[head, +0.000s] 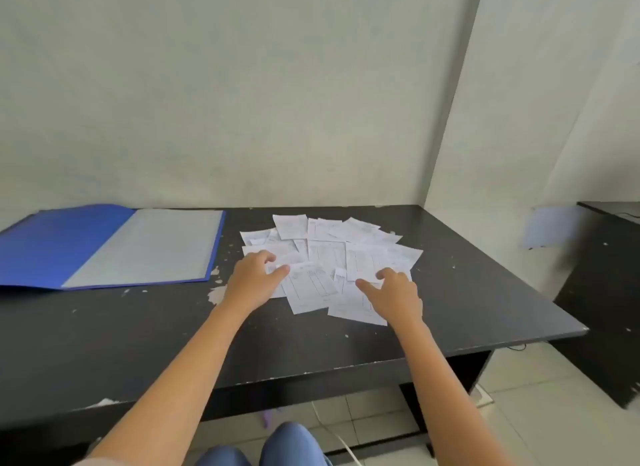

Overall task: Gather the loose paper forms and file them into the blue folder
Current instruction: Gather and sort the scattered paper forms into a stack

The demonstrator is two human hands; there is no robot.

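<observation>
Paper forms (329, 254), chipped matt table (467, 292)

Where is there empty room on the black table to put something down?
The table is bare along the near edge in front of the blue folder, and at the right end beyond the paper forms. The middle is crowded: forms, with the left hand and right hand on them.

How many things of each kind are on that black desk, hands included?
Open blue plastic folder: 1
Spread of white printed paper forms: 1 (overlapping sheets, uncountable)
Hands at the forms: 2, left hand, right hand
Total: 4
</observation>
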